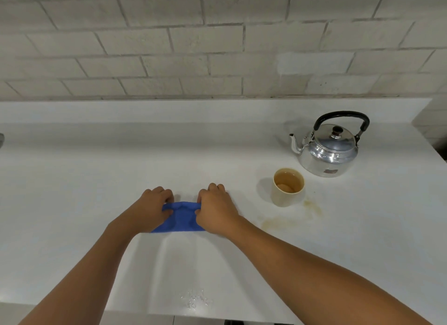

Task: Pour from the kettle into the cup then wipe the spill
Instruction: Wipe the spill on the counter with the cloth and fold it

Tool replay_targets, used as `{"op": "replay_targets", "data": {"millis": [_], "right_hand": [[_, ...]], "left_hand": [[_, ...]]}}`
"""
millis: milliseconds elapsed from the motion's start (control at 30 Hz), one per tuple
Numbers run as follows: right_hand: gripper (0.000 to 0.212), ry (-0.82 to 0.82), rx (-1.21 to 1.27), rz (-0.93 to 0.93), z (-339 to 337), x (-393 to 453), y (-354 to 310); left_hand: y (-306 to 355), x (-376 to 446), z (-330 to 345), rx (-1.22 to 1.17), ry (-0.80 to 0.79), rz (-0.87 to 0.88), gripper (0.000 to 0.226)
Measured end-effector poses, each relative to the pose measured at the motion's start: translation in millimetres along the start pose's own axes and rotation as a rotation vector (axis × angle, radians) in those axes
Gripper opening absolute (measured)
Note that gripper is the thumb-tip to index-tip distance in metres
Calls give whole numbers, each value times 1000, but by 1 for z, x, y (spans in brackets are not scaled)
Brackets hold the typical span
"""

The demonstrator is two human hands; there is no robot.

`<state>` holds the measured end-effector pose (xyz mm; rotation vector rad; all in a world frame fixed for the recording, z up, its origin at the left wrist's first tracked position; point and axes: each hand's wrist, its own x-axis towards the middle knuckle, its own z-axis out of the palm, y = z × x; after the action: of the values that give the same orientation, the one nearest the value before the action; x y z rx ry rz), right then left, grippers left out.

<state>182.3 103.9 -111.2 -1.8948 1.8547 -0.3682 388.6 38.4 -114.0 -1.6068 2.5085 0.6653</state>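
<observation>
Kettle [329, 147] is seen standing far right on the table [96, 179], behind the filled cup [288, 187]; a blue cloth [180, 218] is gripped by both hands, left [151, 209] and right [215, 211], left of a brownish spill [290, 218].

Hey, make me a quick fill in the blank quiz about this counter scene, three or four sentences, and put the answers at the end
1. Both hands, left hand and right hand, grip a cloth coloured ____.
2. The kettle has its spout pointing toward the person's ____ side.
3. The cup holds a ____ liquid.
4. The brownish spill lies on the counter, on the near side of the ____.

Answers: blue; left; brownish; cup
</observation>
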Motion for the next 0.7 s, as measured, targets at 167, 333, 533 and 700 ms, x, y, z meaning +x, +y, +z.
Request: {"op": "replay_targets", "data": {"millis": [167, 333, 533, 700], "right_hand": [[7, 24, 434, 64, -13, -31, 7], [7, 196, 782, 146, -32, -75, 30], [21, 259, 793, 306, -59, -123, 87], [23, 267, 689, 420, -81, -162, 139]], "left_hand": [[12, -16, -12, -214, 12, -38, 24], [53, -33, -14, -411, -24, 46, 24], [118, -35, 13, -471, -70, 154, 23], [163, -34, 47, -553, -120, 161, 18]]}}
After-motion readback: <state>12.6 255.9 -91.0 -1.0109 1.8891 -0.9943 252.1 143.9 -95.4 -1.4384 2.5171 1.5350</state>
